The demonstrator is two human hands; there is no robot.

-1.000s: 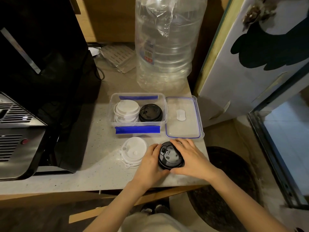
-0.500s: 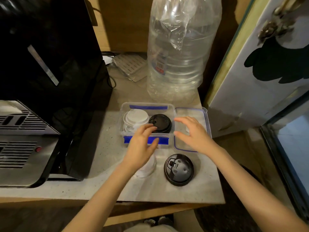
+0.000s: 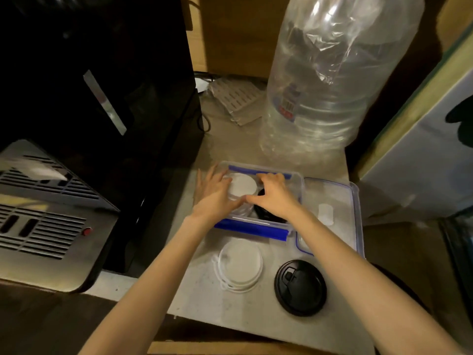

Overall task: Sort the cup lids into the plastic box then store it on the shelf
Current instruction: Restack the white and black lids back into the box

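While both hands reach into the plastic box (image 3: 297, 183) on the worktop (image 3: 204, 290), the left hand (image 3: 215, 194) and right hand (image 3: 272, 198) cup the white lids (image 3: 242, 187) with fingers spread; the water bottle (image 3: 327, 80) label is too blurred to read.

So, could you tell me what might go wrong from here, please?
Both hands, left hand and right hand, press around the white lid stack in the plastic box; it might tip onto the black lids beside it. The black lid stack sits near the counter's front edge, where a forearm could knock it off.
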